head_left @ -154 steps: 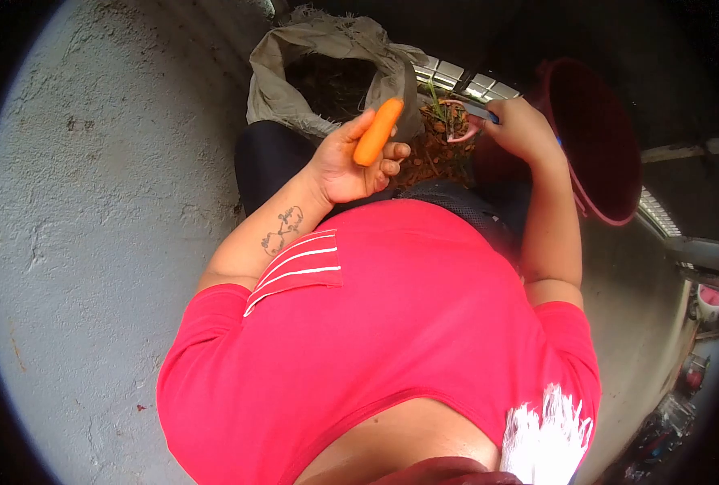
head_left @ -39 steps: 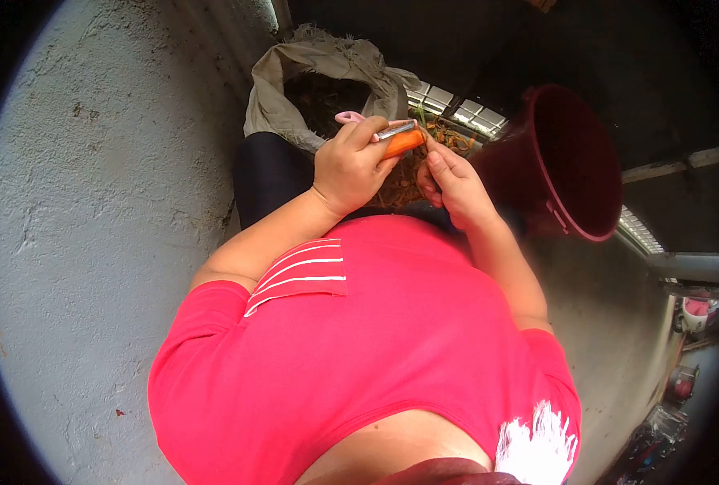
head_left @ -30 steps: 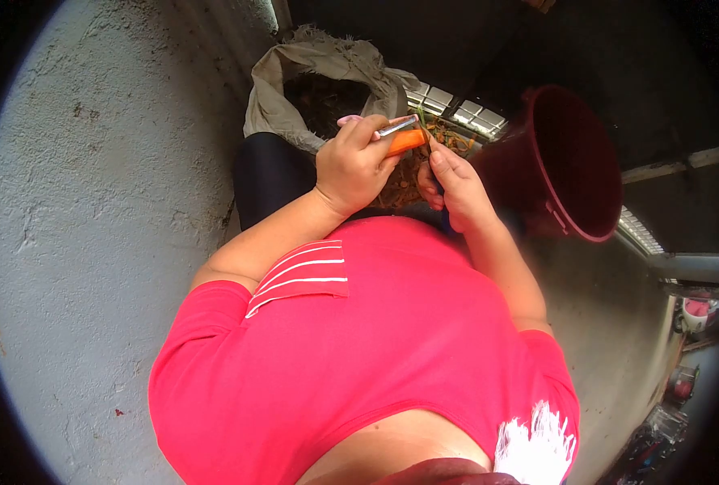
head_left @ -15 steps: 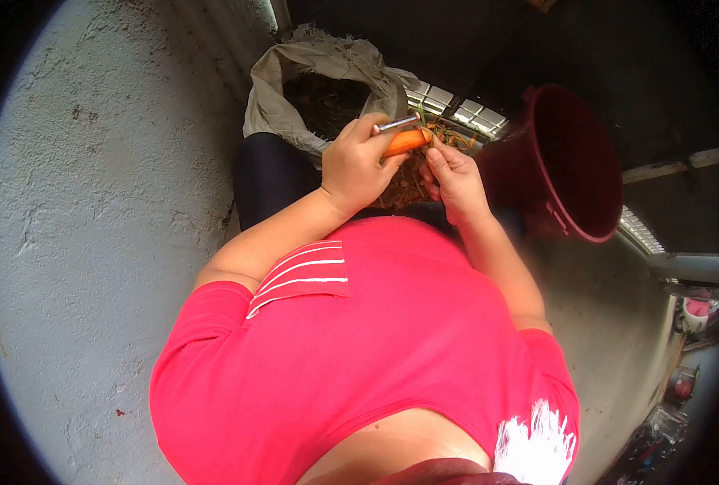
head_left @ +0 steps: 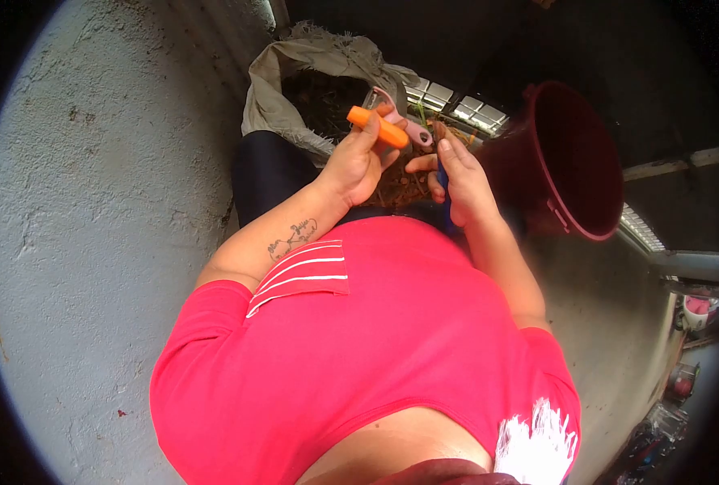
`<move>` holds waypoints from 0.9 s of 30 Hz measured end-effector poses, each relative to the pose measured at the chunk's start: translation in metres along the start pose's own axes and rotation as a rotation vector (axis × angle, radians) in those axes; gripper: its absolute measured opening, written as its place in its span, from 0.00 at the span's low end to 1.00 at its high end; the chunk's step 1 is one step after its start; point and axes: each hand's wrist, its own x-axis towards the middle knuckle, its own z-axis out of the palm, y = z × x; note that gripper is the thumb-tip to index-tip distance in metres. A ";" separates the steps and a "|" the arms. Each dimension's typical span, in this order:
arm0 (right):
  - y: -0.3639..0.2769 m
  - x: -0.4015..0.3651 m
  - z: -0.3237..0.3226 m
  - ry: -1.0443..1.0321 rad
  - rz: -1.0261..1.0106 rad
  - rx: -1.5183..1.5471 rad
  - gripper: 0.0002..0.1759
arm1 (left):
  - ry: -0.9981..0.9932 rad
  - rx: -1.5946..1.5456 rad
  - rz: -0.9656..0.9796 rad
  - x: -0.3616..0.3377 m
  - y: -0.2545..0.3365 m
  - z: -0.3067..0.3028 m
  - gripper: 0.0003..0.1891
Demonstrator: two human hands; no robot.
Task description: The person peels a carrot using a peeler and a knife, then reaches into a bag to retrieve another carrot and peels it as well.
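The carrot (head_left: pixel 392 135) swings clear of the right hand (head_left: pixel 468 187), which grips a blue-handled tool (head_left: pixel 442 178); near the sack's right rim (head_left: pixel 390 79), the left hand (head_left: pixel 351 170) clasps carrot and pink peeler (head_left: pixel 418 134).

I can't make out the dark insides of the sack (head_left: pixel 269 97) or the bucket (head_left: pixel 509 166). The right hand (head_left: pixel 466 182) partly hides the blue handle (head_left: pixel 443 181).

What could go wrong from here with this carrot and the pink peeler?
The left hand holds both the carrot and the pink peeler, so either might slip, perhaps onto the scraps below. The right hand holds a blue-handled tool close by; if sharp, it could nick the left hand.
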 end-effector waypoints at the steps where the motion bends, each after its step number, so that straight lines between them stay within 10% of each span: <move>1: -0.002 -0.001 0.002 -0.045 -0.008 0.013 0.33 | -0.030 -0.049 0.031 0.000 0.000 0.001 0.25; 10: -0.006 0.001 -0.001 -0.119 -0.001 0.150 0.29 | -0.225 0.466 0.305 -0.004 -0.006 0.014 0.28; 17: -0.006 -0.003 -0.015 -0.093 -0.464 -0.413 0.28 | -0.161 0.247 -0.170 -0.013 0.018 0.011 0.20; 27: -0.010 -0.013 -0.012 -0.190 -0.257 -0.141 0.32 | -0.111 0.809 0.560 -0.007 0.005 0.006 0.16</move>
